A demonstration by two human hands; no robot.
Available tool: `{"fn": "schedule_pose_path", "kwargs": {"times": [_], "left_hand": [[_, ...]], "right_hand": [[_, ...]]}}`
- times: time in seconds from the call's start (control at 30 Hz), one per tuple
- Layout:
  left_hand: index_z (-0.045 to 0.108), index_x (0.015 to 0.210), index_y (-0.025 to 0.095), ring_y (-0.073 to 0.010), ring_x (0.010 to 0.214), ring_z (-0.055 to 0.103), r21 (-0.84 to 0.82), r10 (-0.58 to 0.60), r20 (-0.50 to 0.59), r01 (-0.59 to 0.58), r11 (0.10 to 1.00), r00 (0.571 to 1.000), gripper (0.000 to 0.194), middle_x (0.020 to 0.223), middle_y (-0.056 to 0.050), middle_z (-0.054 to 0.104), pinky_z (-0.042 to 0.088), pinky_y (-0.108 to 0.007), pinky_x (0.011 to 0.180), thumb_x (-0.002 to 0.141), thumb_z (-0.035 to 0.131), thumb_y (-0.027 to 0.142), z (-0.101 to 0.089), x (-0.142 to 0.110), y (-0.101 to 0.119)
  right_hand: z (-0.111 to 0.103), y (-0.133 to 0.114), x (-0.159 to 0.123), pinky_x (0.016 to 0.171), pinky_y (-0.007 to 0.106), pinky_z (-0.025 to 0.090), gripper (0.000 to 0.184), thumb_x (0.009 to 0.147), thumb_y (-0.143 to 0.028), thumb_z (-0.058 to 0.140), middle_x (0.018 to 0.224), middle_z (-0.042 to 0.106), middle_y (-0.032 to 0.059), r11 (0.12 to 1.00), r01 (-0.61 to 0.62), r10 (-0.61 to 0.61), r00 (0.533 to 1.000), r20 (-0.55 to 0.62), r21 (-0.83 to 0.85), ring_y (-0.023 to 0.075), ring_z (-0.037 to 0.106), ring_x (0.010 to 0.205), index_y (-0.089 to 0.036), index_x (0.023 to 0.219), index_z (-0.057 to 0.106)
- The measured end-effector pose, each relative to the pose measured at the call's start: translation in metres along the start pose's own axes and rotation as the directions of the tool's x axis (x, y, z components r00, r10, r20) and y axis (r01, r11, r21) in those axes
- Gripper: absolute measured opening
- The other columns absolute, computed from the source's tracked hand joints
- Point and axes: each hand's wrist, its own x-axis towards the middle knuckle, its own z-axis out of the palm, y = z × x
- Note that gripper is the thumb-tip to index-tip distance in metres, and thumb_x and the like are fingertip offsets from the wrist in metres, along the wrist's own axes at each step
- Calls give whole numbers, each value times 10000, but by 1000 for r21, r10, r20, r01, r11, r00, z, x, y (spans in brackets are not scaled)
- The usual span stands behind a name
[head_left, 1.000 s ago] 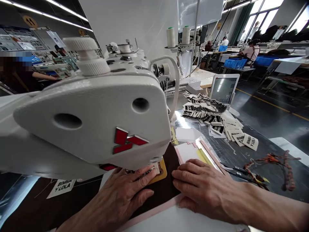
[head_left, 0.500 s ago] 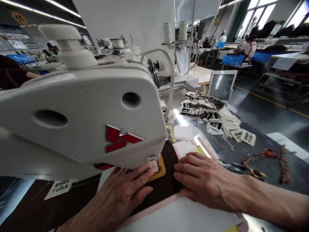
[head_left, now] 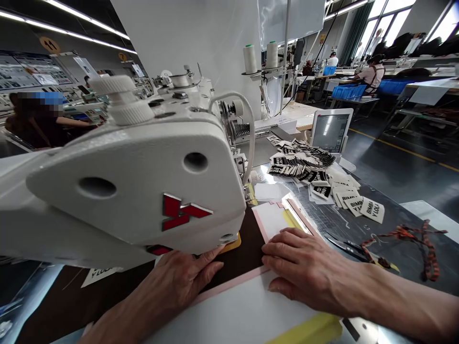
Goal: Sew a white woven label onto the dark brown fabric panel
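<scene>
A white sewing machine head with a red emblem fills the left and middle of the view. My left hand lies flat, with thumb and forefinger stretched out along its lower edge; the other fingertips are hidden behind it. Beside that forefinger a yellow plate shows in part. Dark brown material lies under both hands, framed by a white template with pink edging. My right hand rests palm down on this template, fingers stretched. A white printed label shows at the left, partly covered by the machine.
Piled black and white labels lie at the back right, before a tablet screen. Scissors and a braided orange-black cord are right of my right hand. Thread cones stand behind. Other people sit at distant tables.
My left hand has slid farther under the machine head, and the label beneath its fingertips is now hidden. The template's near part has shifted away from me. My right hand stays flat.
</scene>
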Motion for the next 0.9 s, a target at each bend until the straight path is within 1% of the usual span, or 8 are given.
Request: {"fn": "schedule_pose_path", "kwargs": {"times": [0.1, 0.2, 0.3, 0.57, 0.63, 0.73, 0.83, 0.9], "left_hand": [[555, 1582, 275, -137, 390, 535, -9, 2, -3, -2, 1000, 1000, 455, 558, 43, 659, 412, -213, 463, 1170, 420, 414, 1, -1, 0], [516, 1615, 299, -171, 589, 714, -33, -7, -16, 6, 999, 1000, 489, 871, -36, 818, 570, -241, 602, 1149, 449, 431, 2, -2, 2], [476, 1640, 331, -214, 822, 801, -52, -13, -29, 12, 999, 999, 523, 1104, -57, 834, 642, -291, 768, 1129, 493, 439, 3, -3, 1], [469, 1625, 305, -254, 1082, 765, 35, 16, -105, -12, 999, 994, 521, 1286, -67, 782, 600, -373, 974, 1130, 521, 460, -7, -3, 7], [476, 1613, 286, -242, 1101, 750, 59, -4, -125, 11, 998, 992, 506, 1235, -54, 787, 585, -353, 971, 1138, 501, 460, -12, -8, 8], [541, 1559, 264, -234, 1074, 750, 148, -2, -145, 24, 989, 989, 479, 1176, -39, 798, 586, -336, 963, 1128, 504, 469, -16, -25, 3], [596, 1504, 263, -259, 1231, 717, 221, 28, -160, 8, 975, 987, 466, 1347, -47, 756, 591, -337, 1023, 1090, 555, 473, -15, -49, -10], [566, 1547, 276, -272, 1313, 685, 173, -15, -184, 48, 984, 983, 496, 1445, -56, 708, 595, -350, 1046, 1076, 565, 430, -10, -66, -19]], "right_hand": [[-3, -1, 1, 994, 442, 502, 247, 1136, -356, 575, 1287, 747, 108, 1000, -13, 13, 1000, 21, 5, 270, 673, 1127, -164, 1186, 722], [-5, -2, 1, 991, 440, 502, 251, 1144, -347, 559, 1267, 751, 104, 1000, -22, 22, 999, 39, 6, 264, 683, 1104, -165, 1220, 714], [-5, -3, 2, 1001, 444, 500, 258, 1150, -341, 545, 1244, 754, 95, 1000, -27, 26, 998, 51, 5, 261, 686, 1094, -164, 1233, 713], [-9, -3, 2, 955, 435, 511, 254, 1150, -320, 534, 1182, 761, 91, 1000, -19, 18, 999, 31, 2, 253, 686, 1032, -154, 1162, 727], [-11, -2, 2, 929, 423, 516, 244, 1146, -309, 540, 1147, 766, 93, 1000, -13, 13, 1000, 13, 1, 250, 687, 1018, -152, 1148, 727], [-13, -2, 2, 889, 407, 521, 235, 1145, -299, 539, 1116, 767, 102, 1000, 4, -4, 999, -37, -14, 242, 692, 995, -148, 1164, 718], [-15, -3, 2, 879, 396, 524, 224, 1144, -295, 543, 1115, 764, 104, 1000, 13, -15, 997, -73, -22, 231, 693, 980, -151, 1182, 710], [-19, -3, 3, 851, 380, 527, 226, 1145, -283, 533, 1080, 763, 96, 1000, 21, -23, 996, -90, -23, 219, 689, 934, -146, 1187, 709]]}}
